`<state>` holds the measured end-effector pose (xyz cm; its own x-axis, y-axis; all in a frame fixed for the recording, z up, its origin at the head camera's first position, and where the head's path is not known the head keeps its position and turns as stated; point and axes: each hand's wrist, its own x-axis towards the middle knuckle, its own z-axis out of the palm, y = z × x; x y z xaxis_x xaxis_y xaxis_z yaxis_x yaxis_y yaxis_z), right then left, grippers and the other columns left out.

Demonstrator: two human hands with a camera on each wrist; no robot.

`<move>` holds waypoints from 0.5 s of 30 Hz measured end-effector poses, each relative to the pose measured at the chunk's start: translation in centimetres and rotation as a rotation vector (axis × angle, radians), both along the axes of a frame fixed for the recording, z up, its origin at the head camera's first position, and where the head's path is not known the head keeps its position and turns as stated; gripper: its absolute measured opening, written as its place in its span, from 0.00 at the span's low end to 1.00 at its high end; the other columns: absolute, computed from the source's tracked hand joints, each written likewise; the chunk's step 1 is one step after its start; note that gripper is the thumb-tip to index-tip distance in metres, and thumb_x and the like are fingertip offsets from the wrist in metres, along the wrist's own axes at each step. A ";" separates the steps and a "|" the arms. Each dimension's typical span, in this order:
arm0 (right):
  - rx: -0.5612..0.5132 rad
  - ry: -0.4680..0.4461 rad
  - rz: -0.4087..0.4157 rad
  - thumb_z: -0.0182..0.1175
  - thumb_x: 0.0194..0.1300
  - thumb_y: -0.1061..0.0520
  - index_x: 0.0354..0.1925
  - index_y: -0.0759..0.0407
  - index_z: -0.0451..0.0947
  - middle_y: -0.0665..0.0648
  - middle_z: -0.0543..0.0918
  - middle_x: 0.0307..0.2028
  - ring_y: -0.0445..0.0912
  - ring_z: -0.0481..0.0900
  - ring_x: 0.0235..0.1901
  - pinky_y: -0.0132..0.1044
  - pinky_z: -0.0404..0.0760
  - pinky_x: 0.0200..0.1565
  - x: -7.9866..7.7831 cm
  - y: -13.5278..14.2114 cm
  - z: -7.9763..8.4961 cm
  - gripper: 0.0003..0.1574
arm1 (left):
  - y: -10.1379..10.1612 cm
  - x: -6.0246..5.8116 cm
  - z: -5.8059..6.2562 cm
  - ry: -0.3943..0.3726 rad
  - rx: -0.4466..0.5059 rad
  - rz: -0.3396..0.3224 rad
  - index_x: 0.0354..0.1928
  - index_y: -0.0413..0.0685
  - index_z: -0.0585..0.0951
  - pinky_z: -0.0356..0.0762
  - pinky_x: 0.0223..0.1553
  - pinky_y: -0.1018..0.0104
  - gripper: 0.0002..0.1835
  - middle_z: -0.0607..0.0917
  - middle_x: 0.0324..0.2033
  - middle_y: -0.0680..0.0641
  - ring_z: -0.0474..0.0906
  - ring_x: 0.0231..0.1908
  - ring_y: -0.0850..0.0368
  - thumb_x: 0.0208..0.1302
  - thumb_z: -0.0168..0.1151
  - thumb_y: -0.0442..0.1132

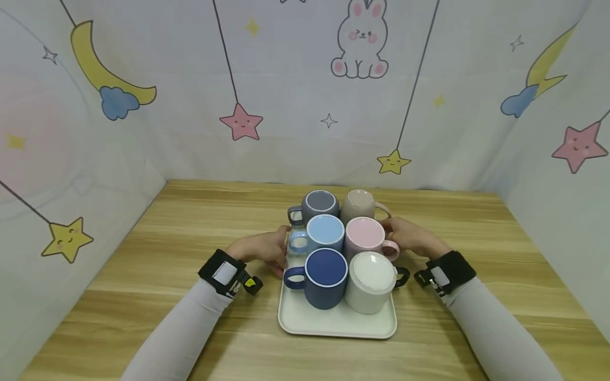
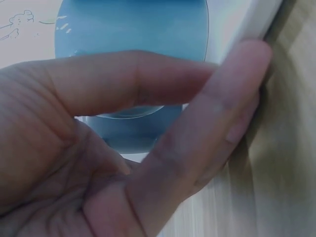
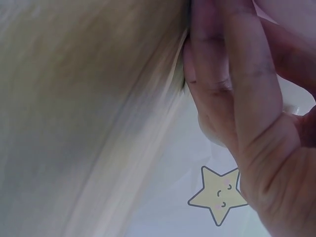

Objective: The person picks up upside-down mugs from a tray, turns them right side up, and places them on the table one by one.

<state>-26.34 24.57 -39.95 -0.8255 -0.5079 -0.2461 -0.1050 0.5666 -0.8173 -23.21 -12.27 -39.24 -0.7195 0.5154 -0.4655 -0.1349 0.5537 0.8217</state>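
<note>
A white tray (image 1: 333, 324) carries several mugs upside down in two columns. Navy mug (image 1: 325, 275) and white mug (image 1: 371, 278) with a black handle stand nearest. Behind them are a light blue mug (image 1: 325, 231) and a pink mug (image 1: 365, 233), then a grey mug (image 1: 320, 201) and a beige mug (image 1: 359, 200). My left hand (image 1: 264, 248) grips the tray's left edge beside the light blue mug; its fingers (image 2: 242, 69) lie against the rim. Opposite, my right hand (image 1: 413, 238) grips the right edge near the pink mug, its fingertips partly hidden.
A wood-grain table (image 1: 214, 206) lies beneath the tray. Fabric walls (image 1: 295, 153) with cartoon stars and a bunny enclose its back and sides. Mug handles stick out past the tray's sides, the black handle (image 1: 402, 277) close to the right wrist strap (image 1: 450, 272).
</note>
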 end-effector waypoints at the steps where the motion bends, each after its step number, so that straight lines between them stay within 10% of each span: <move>1: -0.002 -0.001 0.004 0.64 0.59 0.70 0.56 0.76 0.75 0.58 0.77 0.35 0.49 0.74 0.32 0.31 0.79 0.27 0.0 0.0 0.0 0.25 | 0.0 0.0 0.0 0.000 -0.001 0.000 0.80 0.38 0.39 0.90 0.34 0.60 0.55 0.75 0.37 0.39 0.85 0.27 0.52 0.59 0.61 0.17; 15: -0.031 0.007 0.011 0.61 0.61 0.71 0.54 0.76 0.76 0.58 0.80 0.37 0.47 0.75 0.32 0.31 0.80 0.28 0.1 -0.2 0.0 0.22 | -0.2 0.0 0.1 0.002 0.013 -0.027 0.79 0.36 0.41 0.91 0.35 0.60 0.53 0.78 0.42 0.34 0.86 0.29 0.52 0.58 0.60 0.17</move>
